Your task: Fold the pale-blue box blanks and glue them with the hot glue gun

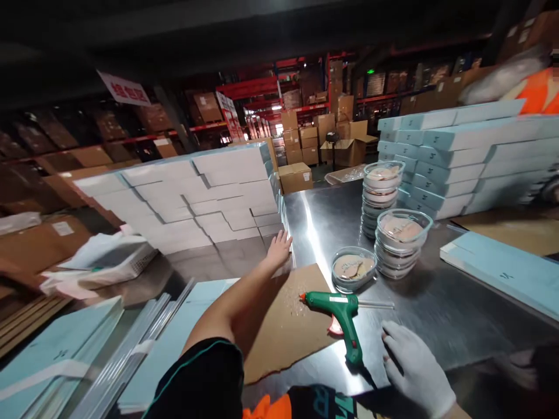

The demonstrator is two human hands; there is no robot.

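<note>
Before me: steel table (437, 302); brown cardboard sheet (288, 326) at centre; two stacks of lidded clear dishes (391, 227), one single dish (353, 269) beside them; pale blue flat boxes (463, 157) piled at right; warehouse shelving (279, 99) with cartons behind.

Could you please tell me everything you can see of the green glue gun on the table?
The glue gun is green, plastic by its look, with an orange nozzle tip pointing left and a clear glue stick jutting from its back. It lies on its side, handle toward the camera, nozzle end over the brown cardboard sheet and handle on the steel table. The white-gloved right hand is beside the handle; contact is unclear.
</note>
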